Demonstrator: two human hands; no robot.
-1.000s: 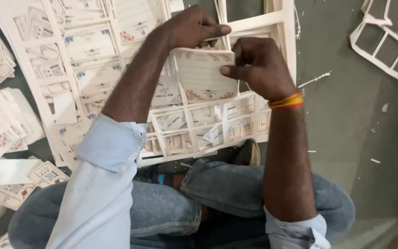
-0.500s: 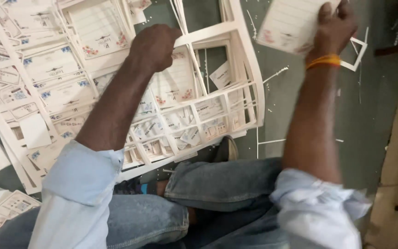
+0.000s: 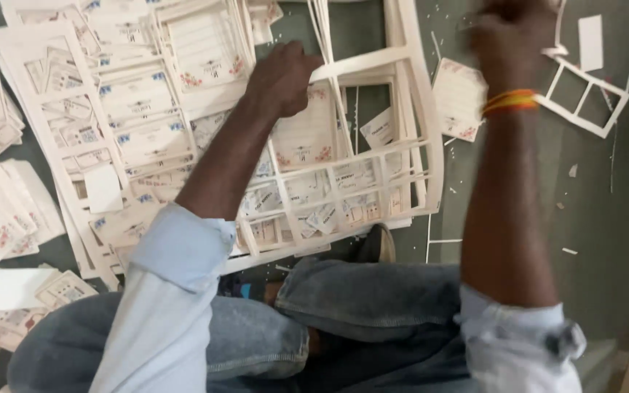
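Head view: one die-cut card sheet (image 3: 373, 182) is spread on the floor, with one empty offcut frame (image 3: 584, 98) well apart at the right. Left hand (image 3: 282, 76) is closed on the sheet's top strip. Right hand (image 3: 511, 36) is blurred; grip cannot be told. One loose card (image 3: 456, 98) is seen just beside the right wrist.

Left arm stretched forward from the lap, sleeve rolled to the elbow; left hand (image 3: 284, 76) knuckles up, fingers curled down in a loose fist. Right arm raised farther out to the right, forearm bare, orange band (image 3: 509, 100) at the wrist. Right hand (image 3: 512, 33) blurred; grip unclear.
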